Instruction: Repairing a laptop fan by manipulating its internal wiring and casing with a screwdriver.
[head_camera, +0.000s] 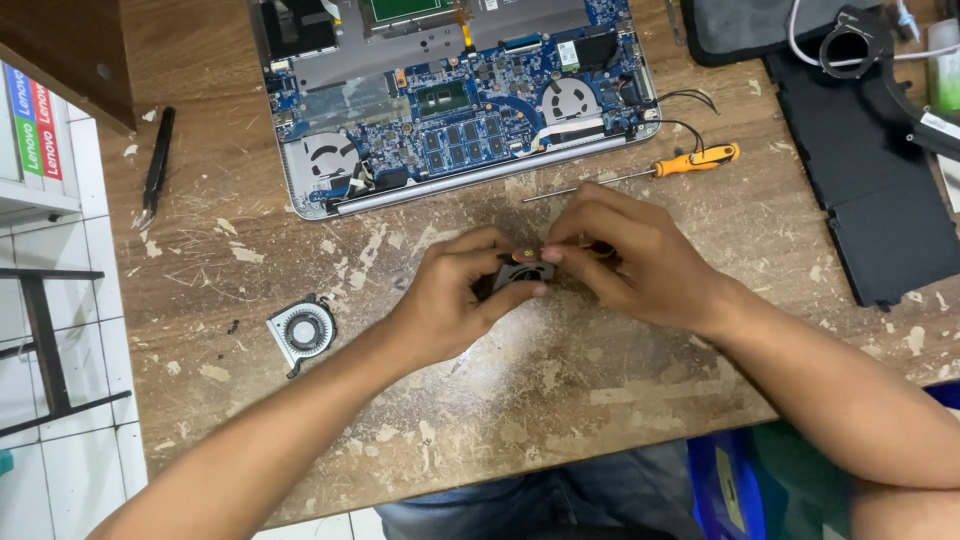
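Both my hands meet over the middle of the worn wooden table (560, 390). My left hand (455, 295) grips a small dark laptop fan (522, 271) with a round orange-and-silver centre label. My right hand (630, 255) pinches the fan's top right edge with thumb and fingertips. Most of the fan is hidden by my fingers. An opened laptop (450, 100) lies beyond my hands, its blue circuit board and two built-in fans exposed.
A second loose fan (300, 330) lies left of my hands. An orange-handled screwdriver (640, 172) rests by the laptop's front edge. Black tweezers (157, 165) lie at far left. A flat black battery (865, 170) and a grey pouch (750, 30) occupy the right.
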